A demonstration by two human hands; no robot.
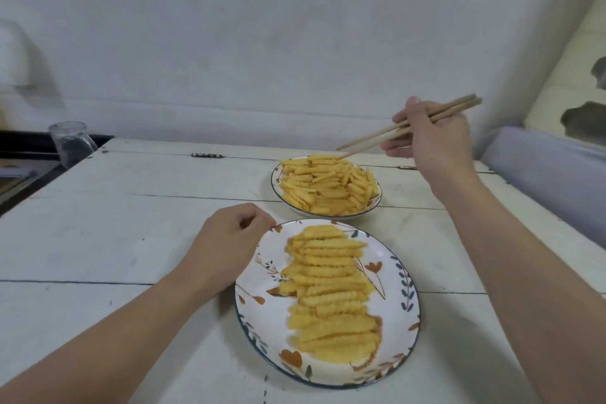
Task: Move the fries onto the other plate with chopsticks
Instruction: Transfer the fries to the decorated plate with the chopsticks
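A far plate (276,178) holds a loose heap of crinkle-cut fries (328,187). A near flowered plate (403,275) holds fries (331,292) laid in a neat row. My right hand (429,134) grips a pair of wooden chopsticks (406,126); their tips touch the fries at the back of the far heap. My left hand (229,246) rests on the table with fingers curled, touching the near plate's left rim and holding nothing.
The white plank table (114,239) has a metal hinge (207,155) near its far edge. An upturned clear glass (70,141) stands at the back left corner. A lilac roll (544,174) lies along the right edge. A white wall stands behind.
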